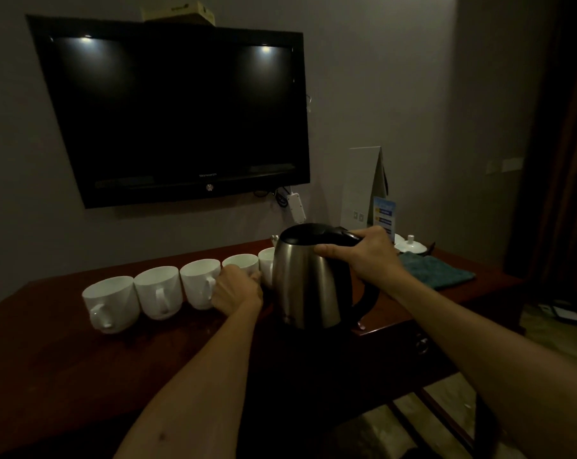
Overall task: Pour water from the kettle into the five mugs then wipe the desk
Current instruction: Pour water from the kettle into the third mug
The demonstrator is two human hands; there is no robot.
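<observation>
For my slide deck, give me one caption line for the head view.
Right hand grips the kettle beside five white mugs while the left hand holds one.

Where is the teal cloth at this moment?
In the head view, the teal cloth lies on the right end of the desk, just right of the right hand gripping the kettle handle, in front of a white lidded dish.
</observation>
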